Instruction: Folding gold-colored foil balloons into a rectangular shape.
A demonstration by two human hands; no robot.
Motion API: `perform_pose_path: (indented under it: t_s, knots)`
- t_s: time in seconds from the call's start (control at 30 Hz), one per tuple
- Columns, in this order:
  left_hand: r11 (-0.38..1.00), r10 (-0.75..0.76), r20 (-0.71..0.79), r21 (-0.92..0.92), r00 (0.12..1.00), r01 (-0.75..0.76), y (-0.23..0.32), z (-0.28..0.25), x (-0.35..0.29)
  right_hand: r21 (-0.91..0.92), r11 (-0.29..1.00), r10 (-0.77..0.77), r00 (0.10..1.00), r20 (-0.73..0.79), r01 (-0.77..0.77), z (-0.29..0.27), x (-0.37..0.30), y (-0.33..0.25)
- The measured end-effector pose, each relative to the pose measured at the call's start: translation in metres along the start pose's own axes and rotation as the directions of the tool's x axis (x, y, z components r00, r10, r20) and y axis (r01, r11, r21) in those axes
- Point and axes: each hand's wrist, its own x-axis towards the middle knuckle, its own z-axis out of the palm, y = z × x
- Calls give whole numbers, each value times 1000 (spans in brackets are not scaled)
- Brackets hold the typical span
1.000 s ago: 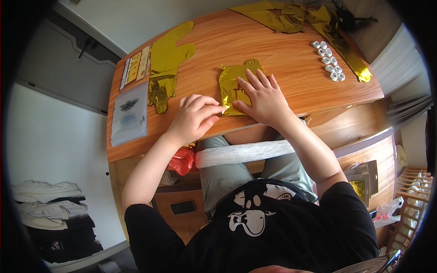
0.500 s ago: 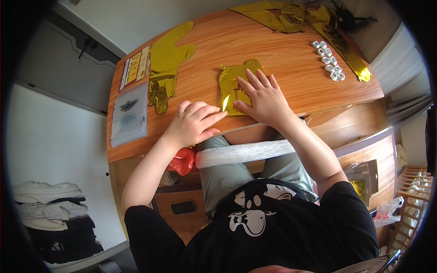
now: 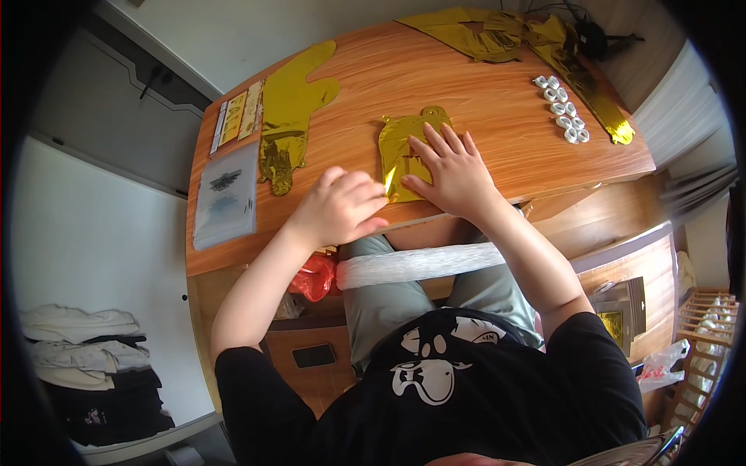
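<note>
**Head view: two hands working a gold foil piece at the desk edge**

Right hand [image 3: 451, 171] is lying flat, fingers spread, pressing on the folded gold foil balloon [image 3: 404, 144] at centre frame; its palm is hiding the balloon's lower right part. Left hand [image 3: 342, 206] is curling closed just left of it, pinching the foil's lower left corner; the fingertips themselves are hard to make out. Wooden desk [image 3: 497, 116] is bowing with the lens. A flat gold foil shape [image 3: 291, 116] is lying upper left, beside a clear plastic sleeve [image 3: 225, 194] holding dark printed contents, too blurred to tell. Small white rings [image 3: 563, 109] are clustering upper right. A white roll [image 3: 420, 264] is resting across the lap.
</note>
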Motion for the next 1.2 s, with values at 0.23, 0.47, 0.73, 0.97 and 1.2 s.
perform_pose_path:
  t_s: [0.23, 0.47, 0.73, 0.97, 1.2]
  knots:
    - [683, -526, -59, -624, 848, 380, 18, 39, 80, -10, 1000, -10, 998, 59, 11, 2, -1, 5]
    - [792, -430, 27, -467, 902, 392, 13, 74, 93, -22, 1000, -15, 988, 153, 19, -2, 1, 5]
    - [711, -525, 159, -458, 836, 534, 16, 75, 91, 480, 873, 44, 996, 84, -79, -18, 10, 23]
    - [788, -516, 356, -160, 779, 595, 26, 64, 102, 450, 892, -27, 999, -40, 42, -45, 7, 97]
    - [772, -520, 332, -213, 787, 599, 24, 69, 96, 305, 906, -296, 954, -38, 294, -49, 12, 107]
